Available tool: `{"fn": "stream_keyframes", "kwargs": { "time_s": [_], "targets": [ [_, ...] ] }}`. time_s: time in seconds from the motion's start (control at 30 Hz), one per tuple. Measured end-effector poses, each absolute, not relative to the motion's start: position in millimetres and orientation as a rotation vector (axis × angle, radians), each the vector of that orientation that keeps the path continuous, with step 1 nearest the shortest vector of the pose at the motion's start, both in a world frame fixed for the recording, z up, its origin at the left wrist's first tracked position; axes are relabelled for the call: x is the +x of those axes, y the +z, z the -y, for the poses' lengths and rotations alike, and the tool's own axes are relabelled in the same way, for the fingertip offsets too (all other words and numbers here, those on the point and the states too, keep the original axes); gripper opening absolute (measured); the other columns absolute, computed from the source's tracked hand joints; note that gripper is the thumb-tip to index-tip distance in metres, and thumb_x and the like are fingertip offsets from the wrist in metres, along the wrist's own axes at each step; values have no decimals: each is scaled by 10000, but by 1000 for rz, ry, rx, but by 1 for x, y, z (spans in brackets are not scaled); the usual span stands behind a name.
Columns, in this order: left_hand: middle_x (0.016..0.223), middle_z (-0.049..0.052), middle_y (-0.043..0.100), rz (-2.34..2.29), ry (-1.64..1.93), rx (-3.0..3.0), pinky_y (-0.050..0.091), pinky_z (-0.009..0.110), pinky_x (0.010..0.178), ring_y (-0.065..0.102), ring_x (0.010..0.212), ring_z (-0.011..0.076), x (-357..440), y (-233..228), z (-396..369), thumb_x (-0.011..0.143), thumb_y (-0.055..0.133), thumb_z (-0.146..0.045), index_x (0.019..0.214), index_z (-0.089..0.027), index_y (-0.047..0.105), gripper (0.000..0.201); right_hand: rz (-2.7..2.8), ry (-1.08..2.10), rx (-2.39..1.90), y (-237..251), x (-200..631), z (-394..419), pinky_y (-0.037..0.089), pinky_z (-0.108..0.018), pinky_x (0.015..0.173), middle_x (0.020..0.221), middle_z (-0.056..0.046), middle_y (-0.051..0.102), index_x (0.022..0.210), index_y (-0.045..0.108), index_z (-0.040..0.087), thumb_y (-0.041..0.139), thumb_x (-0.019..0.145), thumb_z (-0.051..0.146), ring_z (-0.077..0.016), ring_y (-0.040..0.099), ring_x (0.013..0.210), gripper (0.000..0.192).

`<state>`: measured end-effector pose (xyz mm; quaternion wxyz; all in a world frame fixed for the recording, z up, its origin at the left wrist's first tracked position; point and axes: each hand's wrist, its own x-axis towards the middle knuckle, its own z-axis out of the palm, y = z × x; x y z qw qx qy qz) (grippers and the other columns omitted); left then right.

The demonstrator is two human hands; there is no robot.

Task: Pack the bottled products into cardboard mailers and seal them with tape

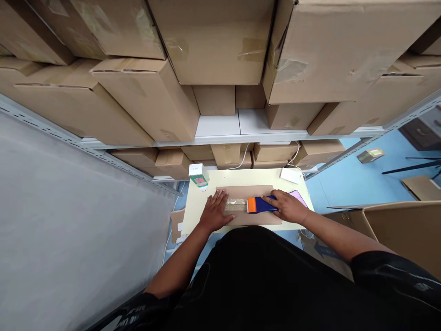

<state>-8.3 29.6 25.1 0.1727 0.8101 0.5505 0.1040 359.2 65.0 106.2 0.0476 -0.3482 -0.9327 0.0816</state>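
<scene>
A flat brown cardboard box [247, 190] lies lengthwise on the small table in front of me. My left hand [215, 214] rests on its left end, fingers stretched out and spread. My right hand [288, 207] is closed around a blue and orange tape dispenser [264, 204], whose orange end faces left over the middle of the box. Between the left hand and the dispenser runs a shiny strip of packing tape [235, 202] along the box's top. The roll inside the dispenser cannot be made out.
On the pale yellow table [237, 175] stand a green and white small box [199, 175] and a white power strip [291, 175]. A phone [298, 198] lies beside my right hand. Shelves [220, 139] full of cartons rise behind. A large open carton [403, 225] is at right, a wall [76, 220] at left.
</scene>
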Motion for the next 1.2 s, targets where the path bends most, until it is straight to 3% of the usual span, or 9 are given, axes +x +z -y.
{"fn": "stream_keyframes", "kwargs": {
  "time_s": [0.2, 0.6, 0.93, 1.2],
  "targets": [
    [1719, 135, 247, -1571, 249, 2326, 124, 568, 1296, 159, 1604, 371, -9, 26, -31, 833, 708, -652, 1657, -199, 276, 1034, 2828, 241, -1120, 111, 403, -71, 527, -407, 888, 1111, -110, 583, 1578, 463, 273, 625, 890, 217, -273, 579, 984, 709],
    [1722, 112, 234, -1625, 148, 2434, 231, 548, 1283, 162, 1605, 353, -8, 29, -33, 874, 617, -706, 1667, -202, 242, 1012, 2894, 102, -1206, 105, 541, -69, 544, -406, 910, 1201, -159, 590, 1577, 455, 186, 563, 943, 276, -271, 618, 988, 649],
    [1722, 125, 238, -1590, 165, 2466, 258, 548, 1275, 154, 1606, 359, -8, 27, -36, 886, 598, -715, 1669, -182, 225, 1018, 3093, 66, -1074, 85, 538, -85, 491, -412, 882, 1092, -145, 606, 1553, 489, 200, 575, 956, 307, -282, 586, 962, 612],
    [1721, 125, 240, -1576, 202, 2473, 252, 551, 1278, 152, 1606, 361, -8, 25, -35, 891, 594, -705, 1669, -178, 226, 1009, 3141, 189, -1038, 62, 514, -97, 470, -424, 892, 1140, -157, 598, 1547, 496, 193, 627, 919, 302, -285, 584, 964, 650]
  ]
}}
